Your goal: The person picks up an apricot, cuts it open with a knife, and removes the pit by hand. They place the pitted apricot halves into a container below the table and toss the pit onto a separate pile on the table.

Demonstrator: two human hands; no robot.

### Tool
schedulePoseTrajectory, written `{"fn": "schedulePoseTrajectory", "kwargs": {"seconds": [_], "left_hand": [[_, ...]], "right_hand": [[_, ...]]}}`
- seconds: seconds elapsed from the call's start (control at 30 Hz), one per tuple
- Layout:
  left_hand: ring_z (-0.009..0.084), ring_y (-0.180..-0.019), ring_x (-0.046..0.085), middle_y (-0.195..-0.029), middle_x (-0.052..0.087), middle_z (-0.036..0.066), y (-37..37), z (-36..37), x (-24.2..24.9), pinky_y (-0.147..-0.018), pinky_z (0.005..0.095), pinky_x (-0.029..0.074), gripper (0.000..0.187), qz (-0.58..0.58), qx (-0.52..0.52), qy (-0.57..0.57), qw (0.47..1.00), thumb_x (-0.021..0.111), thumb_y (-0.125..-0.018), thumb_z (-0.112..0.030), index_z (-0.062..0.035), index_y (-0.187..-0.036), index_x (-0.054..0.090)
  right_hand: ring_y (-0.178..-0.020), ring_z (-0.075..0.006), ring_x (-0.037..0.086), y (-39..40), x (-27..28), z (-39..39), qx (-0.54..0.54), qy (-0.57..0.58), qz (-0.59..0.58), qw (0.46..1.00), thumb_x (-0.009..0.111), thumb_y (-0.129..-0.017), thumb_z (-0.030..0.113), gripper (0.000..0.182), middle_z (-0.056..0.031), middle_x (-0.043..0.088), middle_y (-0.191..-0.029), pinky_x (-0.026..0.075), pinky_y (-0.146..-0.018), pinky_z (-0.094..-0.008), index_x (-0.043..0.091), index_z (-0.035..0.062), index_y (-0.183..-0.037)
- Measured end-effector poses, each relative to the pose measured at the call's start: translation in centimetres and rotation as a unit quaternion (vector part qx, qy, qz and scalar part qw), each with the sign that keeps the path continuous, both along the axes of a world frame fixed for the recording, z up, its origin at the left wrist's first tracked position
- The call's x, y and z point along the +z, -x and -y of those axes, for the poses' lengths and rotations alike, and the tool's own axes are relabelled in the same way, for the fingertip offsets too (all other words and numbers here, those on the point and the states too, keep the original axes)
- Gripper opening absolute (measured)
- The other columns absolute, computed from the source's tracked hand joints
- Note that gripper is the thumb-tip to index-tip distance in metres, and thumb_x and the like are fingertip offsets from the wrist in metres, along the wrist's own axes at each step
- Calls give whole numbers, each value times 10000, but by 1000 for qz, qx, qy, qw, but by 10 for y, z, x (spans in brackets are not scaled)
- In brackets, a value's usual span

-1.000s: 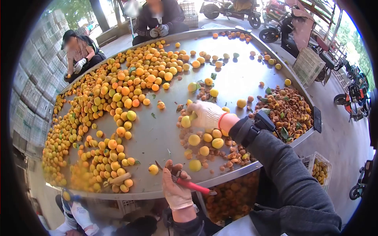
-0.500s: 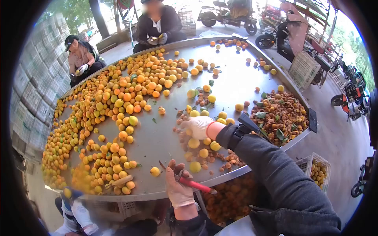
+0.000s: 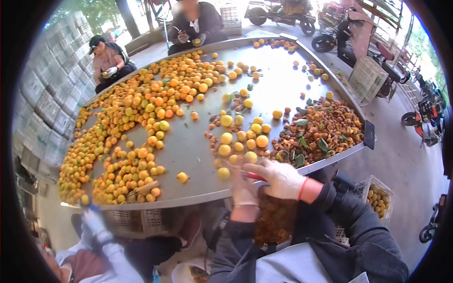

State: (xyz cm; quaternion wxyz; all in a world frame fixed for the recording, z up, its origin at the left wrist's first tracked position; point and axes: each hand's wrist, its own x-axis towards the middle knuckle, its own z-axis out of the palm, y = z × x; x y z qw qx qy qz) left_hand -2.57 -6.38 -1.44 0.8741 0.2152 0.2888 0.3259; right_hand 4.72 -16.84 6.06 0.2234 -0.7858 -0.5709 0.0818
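Both my hands, in pale gloves, are close together at the near edge of the metal table (image 3: pixel 198 155). My left hand (image 3: pixel 244 192) is blurred, with its fingers up around a pair of red-handled pruning shears (image 3: pixel 255 176). My right hand (image 3: pixel 283 179) has come against it, thumb and fingers on either side of the red handle; the blades are lost in blur. Just beyond the hands lies a loose group of round orange-yellow fruits (image 3: pixel 251 157). To the right spreads a heap of brown trimmed scraps (image 3: pixel 325 137) with green leaves.
A large pile of orange fruits (image 3: pixel 141 113) covers the table's left side. Two people (image 3: pixel 196 23) sit across the far edge, and another person (image 3: pixel 101 240) works at lower left. A crate of fruit (image 3: pixel 377 200) stands at right, below the table. Scooters (image 3: pixel 424 113) are parked beyond.
My right hand has drawn back from the fruits toward me and met my left hand at the shears. The fruits there show uncovered. The view has tilted slightly down.
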Motion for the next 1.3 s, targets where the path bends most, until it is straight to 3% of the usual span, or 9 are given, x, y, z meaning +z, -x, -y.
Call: {"fn": "schedulePoseTrajectory", "kwargs": {"seconds": [0.33, 0.4, 0.47, 0.6, 0.67, 0.9, 1.07, 1.2, 1.3], "left_hand": [[232, -944, 652, -1058, 676, 92, 35, -92, -55, -842, 316, 510, 447, -240, -48, -390, 888, 709, -826, -216, 2, -1200, 598], [285, -946, 652, -1035, 679, 138, 26, -90, -40, -842, 327, 509, 534, -555, -181, -557, 590, 770, -713, -295, -40, -1162, 632], [323, -963, 645, -1039, 673, 180, 17, -87, -38, -837, 344, 512, 604, -586, -191, -584, 528, 788, -650, -366, -70, -1155, 641], [265, -1009, 644, -1095, 664, 143, 22, -83, -16, -845, 383, 515, 486, -434, -262, -460, 729, 670, -816, -283, -72, -1243, 576], [301, -1040, 638, -1257, 584, 123, 37, -83, -22, -915, 443, 525, 549, 51, -211, -171, 961, 713, -824, -197, -90, -1326, 516], [310, -1040, 636, -1236, 596, 129, 64, -81, 0, -919, 511, 521, 438, 201, -152, 3, 968, 584, -908, -95, -114, -1338, 502], [262, -799, 644, -973, 651, 93, 87, -186, -76, -662, 374, 549, 230, -138, 102, 138, 976, 598, -882, -268, -110, -1048, 598], [257, -798, 628, -994, 649, 77, -29, -121, -3, -715, 364, 527, 409, 12, -83, -88, 993, 640, -857, -298, -55, -1178, 570], [269, -860, 632, -1033, 659, 79, -79, -59, 48, -787, 396, 517, 501, -73, -55, -181, 979, 702, -811, -326, -34, -1200, 583]], "right_hand": [[-728, -257, 629, 12, 16, 83, -168, -132, -211, 954, 605, -882, 86, 386, -143, 626, -813, 508, -690, -341, 544, 63, -1262], [-714, -240, 615, 8, 11, 82, -134, -176, -190, 957, 599, -889, 91, 383, -128, 616, -795, 506, -688, -339, 539, 52, -1265], [-700, -223, 601, 4, -1, 78, -104, -217, -175, 955, 593, -896, 97, 380, -113, 606, -777, 503, -686, -337, 534, 41, -1267], [-548, -108, 532, -3, 14, 72, -151, -230, -336, 901, 500, -968, 186, 321, -35, 566, -676, 452, -525, -258, 540, 35, -1247], [-497, -80, 498, -13, 7, 67, -175, -224, -551, 785, 450, -996, 247, 328, -11, 536, -642, 413, -462, -221, 535, 33, -1230], [-494, -87, 497, -49, -27, 43, -177, -268, -560, 764, 449, -995, 304, 347, -16, 532, -683, 410, -440, -224, 552, 30, -1180], [-463, -85, 479, -82, -42, 61, -272, -377, -585, 665, 461, -993, 304, 313, -11, 536, -692, 396, -407, -228, 557, 45, -1141], [-476, -89, 476, -95, -40, 71, -333, -435, -642, 537, 470, -994, 299, 281, -7, 518, -694, 391, -420, -220, 550, 74, -1144], [-483, -84, 458, -96, -36, 72, -333, -438, -627, 551, 450, -1000, 296, 279, -4, 504, -700, 380, -421, -220, 547, 87, -1158]]}}
